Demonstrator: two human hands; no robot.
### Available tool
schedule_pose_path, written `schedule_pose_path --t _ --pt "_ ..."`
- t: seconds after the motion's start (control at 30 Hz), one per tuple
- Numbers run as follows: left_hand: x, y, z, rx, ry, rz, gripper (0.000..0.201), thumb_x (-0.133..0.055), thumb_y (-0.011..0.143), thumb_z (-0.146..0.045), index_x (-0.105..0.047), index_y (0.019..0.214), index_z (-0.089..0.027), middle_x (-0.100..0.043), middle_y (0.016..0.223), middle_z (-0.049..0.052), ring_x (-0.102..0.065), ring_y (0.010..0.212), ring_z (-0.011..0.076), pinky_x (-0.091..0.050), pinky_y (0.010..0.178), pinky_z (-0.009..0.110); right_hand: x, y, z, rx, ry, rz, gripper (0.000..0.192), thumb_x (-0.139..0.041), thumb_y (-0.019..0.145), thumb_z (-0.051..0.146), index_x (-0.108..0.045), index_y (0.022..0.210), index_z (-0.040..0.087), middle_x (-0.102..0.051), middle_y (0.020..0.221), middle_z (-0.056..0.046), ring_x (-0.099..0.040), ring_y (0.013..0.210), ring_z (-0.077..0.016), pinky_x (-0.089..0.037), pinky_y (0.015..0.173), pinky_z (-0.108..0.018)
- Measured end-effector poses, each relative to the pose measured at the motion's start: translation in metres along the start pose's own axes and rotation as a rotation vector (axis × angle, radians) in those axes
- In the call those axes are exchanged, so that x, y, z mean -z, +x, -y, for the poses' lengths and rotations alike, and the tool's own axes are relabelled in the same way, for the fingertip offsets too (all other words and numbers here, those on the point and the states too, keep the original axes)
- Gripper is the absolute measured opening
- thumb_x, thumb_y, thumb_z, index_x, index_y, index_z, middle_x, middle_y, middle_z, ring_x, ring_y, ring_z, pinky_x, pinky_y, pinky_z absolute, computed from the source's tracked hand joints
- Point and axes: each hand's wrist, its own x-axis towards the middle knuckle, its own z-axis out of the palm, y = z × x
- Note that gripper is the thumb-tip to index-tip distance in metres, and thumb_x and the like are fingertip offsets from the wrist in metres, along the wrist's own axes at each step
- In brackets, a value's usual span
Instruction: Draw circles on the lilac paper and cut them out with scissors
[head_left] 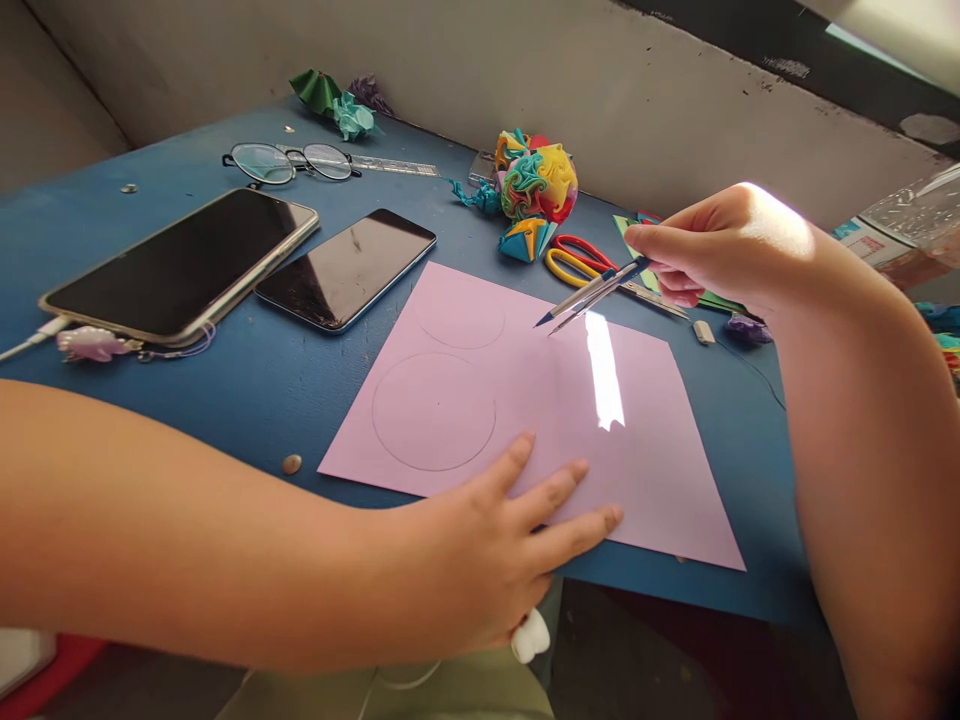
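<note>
A sheet of pink paper [660, 460] lies on the blue table, with two circles drawn on its left part, one above the other. My left hand [510, 540] rests on the sheet's near edge, fingers spread and flat. A white object [531, 636], its kind unclear, shows just under that hand. Above the far part of the sheet, my right hand [705, 245] pinches a drawing compass [592, 293] by its top. The compass legs are close together and point down to the left; I cannot tell whether the tips touch the paper.
Two phones [352, 268] [184, 260] lie on the left, one with a cable. Behind them are glasses [292, 163] and a clear ruler [397, 166]. A folded-paper ball [536, 180], scissors [574, 258] and an eraser [703, 332] sit beyond the sheet. A wall borders the table's back.
</note>
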Motion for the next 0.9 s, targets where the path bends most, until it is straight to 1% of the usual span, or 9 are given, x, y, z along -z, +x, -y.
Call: schedule_pose_path --t 0.2,0.37,0.53,0.77,0.9 --pt "0.0009 0.0003 0.0002 -0.002 0.007 0.027 0.025 -0.059 0.083 -0.045 -0.075 0.095 -0.031 -0.035 0.153 0.001 -0.037 0.136 0.0365 -0.043 0.101 0.058 -0.0001 0.0025 -0.0021 0.032 0.002 0.008 0.043 -0.054 0.083 0.039 -0.033 0.053 0.017 -0.042 0.048 0.001 -0.029 0.044 -0.0051 -0.023 0.048 -0.029" --pt "0.0009 -0.0001 0.0006 -0.015 -0.005 -0.004 0.024 -0.064 0.079 -0.048 -0.076 0.089 -0.031 -0.039 0.15 0.002 -0.04 0.134 0.0373 -0.045 0.098 0.059 0.0003 0.005 -0.0048 0.032 -0.003 0.005 0.043 -0.055 0.082 0.04 -0.033 0.052 0.017 -0.039 0.048 0.002 -0.031 0.045 -0.0053 -0.026 0.05 -0.028" --pt "-0.0007 -0.0008 0.0003 -0.006 0.008 -0.033 0.026 -0.064 0.079 -0.046 -0.076 0.095 -0.03 -0.04 0.15 0.001 -0.041 0.133 0.0365 -0.046 0.099 0.056 0.0014 0.0053 -0.0062 0.026 -0.014 -0.011 0.044 -0.055 0.081 0.042 -0.035 0.052 0.017 -0.041 0.048 0.002 -0.031 0.045 -0.0059 -0.026 0.051 -0.029" --pt "-0.0006 -0.0011 0.0004 -0.016 0.01 -0.013 0.026 -0.06 0.082 -0.046 -0.075 0.097 -0.029 -0.038 0.151 0.002 -0.039 0.134 0.037 -0.044 0.099 0.058 0.0001 0.0027 -0.004 0.044 -0.003 -0.003 0.045 -0.054 0.082 0.042 -0.032 0.052 0.017 -0.039 0.048 0.002 -0.031 0.045 -0.0057 -0.026 0.051 -0.028" --pt "-0.0006 -0.0004 0.0001 -0.001 0.006 -0.017 0.024 -0.062 0.081 -0.044 -0.075 0.095 -0.03 -0.04 0.15 0.0 -0.04 0.134 0.0362 -0.045 0.099 0.056 -0.0004 0.0027 -0.0027 0.045 -0.017 -0.024 0.045 -0.054 0.083 0.04 -0.032 0.051 0.017 -0.038 0.046 0.002 -0.031 0.044 -0.0056 -0.026 0.05 -0.028"
